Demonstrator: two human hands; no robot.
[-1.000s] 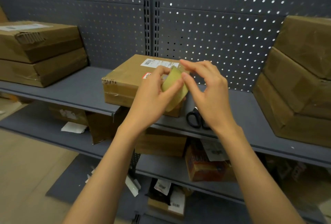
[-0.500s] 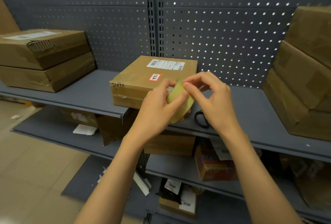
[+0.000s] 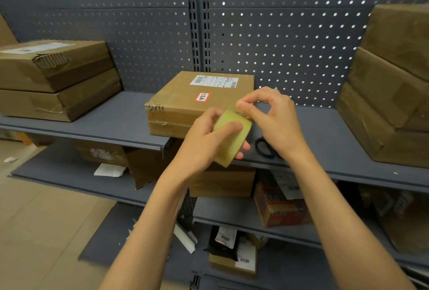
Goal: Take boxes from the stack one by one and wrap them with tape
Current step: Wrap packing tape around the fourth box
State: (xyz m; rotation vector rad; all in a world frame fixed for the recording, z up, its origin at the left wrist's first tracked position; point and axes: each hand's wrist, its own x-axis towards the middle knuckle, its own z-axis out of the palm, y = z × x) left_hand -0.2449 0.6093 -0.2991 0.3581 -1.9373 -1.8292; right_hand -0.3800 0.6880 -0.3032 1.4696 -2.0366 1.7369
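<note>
A stockroom or parcel-packing area: grey metal shelving backed by perforated panels, tiers loaded with brown cardboard boxes, several bearing white shipping labels with barcodes. Scissors lie on the shelf, and loose paper slips and small packages sit on lower tiers

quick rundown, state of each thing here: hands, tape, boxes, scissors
left hand: grips the tape roll
right hand: pinches at the roll's top edge
tape roll: held in the air, no strip pulled out
labelled box: closed, flat on the shelf, front corner torn
scissors: lying on the shelf, partly hidden by the right wrist
</note>
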